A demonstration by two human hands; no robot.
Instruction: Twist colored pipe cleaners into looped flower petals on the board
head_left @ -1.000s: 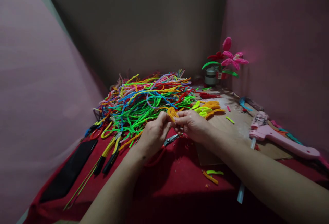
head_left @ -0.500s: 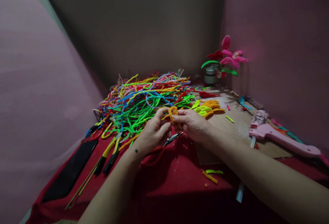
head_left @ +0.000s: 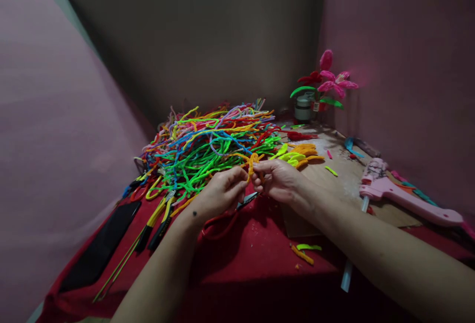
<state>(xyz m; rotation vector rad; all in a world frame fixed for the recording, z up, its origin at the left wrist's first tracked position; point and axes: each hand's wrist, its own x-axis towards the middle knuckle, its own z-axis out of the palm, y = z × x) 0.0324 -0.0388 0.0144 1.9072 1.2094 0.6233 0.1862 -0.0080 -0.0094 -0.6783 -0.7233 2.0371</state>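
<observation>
An orange pipe cleaner (head_left: 254,160), bent into a small looped shape, is held up between my two hands over the table. My right hand (head_left: 280,178) pinches its looped part between thumb and fingers. The fingertips of my left hand (head_left: 227,185) are closed on the lower end of the same pipe cleaner. Beneath my hands lie red-handled scissors (head_left: 221,225), their blades partly covered. Behind my hands spreads a big heap of multicoloured pipe cleaners (head_left: 208,140). Orange and yellow-green petal-shaped pieces (head_left: 302,154) rest just beyond my right hand.
Yellow-and-black pliers (head_left: 160,219) and a black phone (head_left: 100,246) lie at the left on the red cloth (head_left: 256,258). A pink glue gun (head_left: 404,197) with its glue stick lies at the right. Pink fuzzy flowers (head_left: 337,84) stand at the back by a jar (head_left: 303,108).
My left hand has moved slightly down and left, from the loop's top to its lower end. The orange loop has turned and looks narrower. My right hand keeps its pinch.
</observation>
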